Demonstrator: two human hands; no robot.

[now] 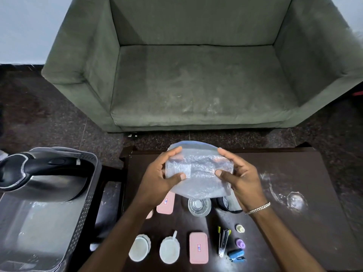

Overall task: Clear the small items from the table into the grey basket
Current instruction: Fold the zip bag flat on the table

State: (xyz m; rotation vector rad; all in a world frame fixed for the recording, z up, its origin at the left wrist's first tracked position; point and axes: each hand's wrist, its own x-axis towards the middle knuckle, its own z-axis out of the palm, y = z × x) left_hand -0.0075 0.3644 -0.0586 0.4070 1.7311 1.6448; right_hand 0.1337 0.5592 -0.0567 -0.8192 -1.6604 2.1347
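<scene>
I hold a translucent plastic pouch (198, 169) with a blue top edge above the dark table (294, 163). My left hand (159, 179) grips its left side and my right hand (238, 179) grips its right side. The grey basket (84, 209) stands to the left of the table, with a steel kettle (43, 179) inside it. On the table lie two pink cases (198, 247) (167, 205), a small glass (199, 207), two white cups (139, 248) (169, 250), a stapler (224, 242), a blue item (236, 255) and two small caps (240, 228) (240, 243).
A green sofa (196, 75) stands behind the table across a strip of dark speckled floor (39, 114). A black strap (225, 205) lies under my right wrist. White smears (290, 197) mark the table's right part.
</scene>
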